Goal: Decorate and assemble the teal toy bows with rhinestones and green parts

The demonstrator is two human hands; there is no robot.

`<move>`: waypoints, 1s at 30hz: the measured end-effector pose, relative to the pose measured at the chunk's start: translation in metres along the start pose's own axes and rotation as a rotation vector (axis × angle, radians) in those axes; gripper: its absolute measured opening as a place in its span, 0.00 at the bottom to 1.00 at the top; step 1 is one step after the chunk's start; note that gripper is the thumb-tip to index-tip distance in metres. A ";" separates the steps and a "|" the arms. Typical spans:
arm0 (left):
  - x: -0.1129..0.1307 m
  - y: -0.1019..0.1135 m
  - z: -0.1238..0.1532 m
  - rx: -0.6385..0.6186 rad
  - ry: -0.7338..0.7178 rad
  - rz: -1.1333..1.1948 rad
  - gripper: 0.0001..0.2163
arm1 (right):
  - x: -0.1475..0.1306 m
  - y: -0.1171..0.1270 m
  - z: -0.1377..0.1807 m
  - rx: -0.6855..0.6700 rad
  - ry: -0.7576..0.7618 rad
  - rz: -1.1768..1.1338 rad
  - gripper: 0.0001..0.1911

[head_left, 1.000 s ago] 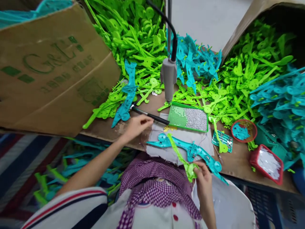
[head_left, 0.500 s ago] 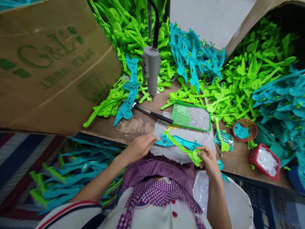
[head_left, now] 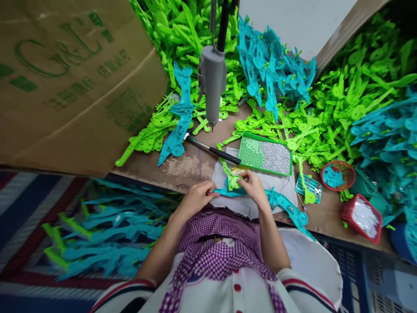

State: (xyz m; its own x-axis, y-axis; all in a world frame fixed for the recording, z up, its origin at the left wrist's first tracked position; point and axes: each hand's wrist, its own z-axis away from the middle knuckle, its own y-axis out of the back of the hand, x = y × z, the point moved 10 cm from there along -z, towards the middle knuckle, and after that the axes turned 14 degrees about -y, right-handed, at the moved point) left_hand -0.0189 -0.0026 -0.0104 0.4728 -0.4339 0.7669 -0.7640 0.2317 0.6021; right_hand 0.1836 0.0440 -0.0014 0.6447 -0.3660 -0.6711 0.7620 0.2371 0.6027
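A long teal plastic piece point(head_left: 282, 204) lies across a grey cloth point(head_left: 250, 208) at the near table edge. My left hand point(head_left: 195, 199) pinches its left end. My right hand point(head_left: 252, 187) is closed on a lime green plastic arm point(head_left: 228, 170) and presses it onto the teal piece near that end. A grey electric screwdriver point(head_left: 212, 84) hangs above the table behind my hands.
A green tray of small silver screws point(head_left: 265, 154) sits behind my right hand, with a black-handled tool point(head_left: 213, 151) beside it. Heaps of green point(head_left: 329, 113) and teal parts point(head_left: 273, 71) fill the back. Cardboard boxes point(head_left: 74, 82) stand left. Red baskets point(head_left: 361, 217) sit right.
My left hand came back from the black-handled tool to the teal piece. My right hand carried the green arm leftward onto the teal piece's left end. The view shifted slightly.
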 end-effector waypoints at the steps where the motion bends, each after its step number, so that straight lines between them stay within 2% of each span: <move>1: -0.001 -0.001 -0.001 -0.017 0.002 0.015 0.13 | -0.003 -0.002 -0.003 -0.003 0.001 0.039 0.09; 6: -0.007 -0.002 -0.012 -0.107 0.034 0.053 0.14 | -0.020 -0.008 -0.014 -0.001 0.016 0.217 0.06; 9: -0.006 -0.003 -0.018 -0.148 0.016 0.053 0.15 | -0.029 -0.018 -0.016 -0.058 0.073 0.234 0.05; 15: 0.008 0.000 -0.017 -0.111 -0.099 0.024 0.14 | -0.029 -0.020 -0.019 -0.123 0.127 0.158 0.06; 25: 0.019 0.001 -0.011 -0.102 -0.151 0.018 0.12 | -0.055 -0.018 -0.012 -0.199 0.350 0.278 0.03; 30: 0.019 0.000 -0.005 -0.079 -0.161 -0.006 0.11 | -0.052 -0.018 -0.013 -0.154 0.354 0.297 0.11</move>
State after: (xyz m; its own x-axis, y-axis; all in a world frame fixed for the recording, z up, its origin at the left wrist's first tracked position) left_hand -0.0078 -0.0060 0.0051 0.3961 -0.5680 0.7215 -0.7214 0.2936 0.6272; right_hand 0.1374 0.0702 0.0167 0.7967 0.0596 -0.6014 0.5249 0.4250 0.7374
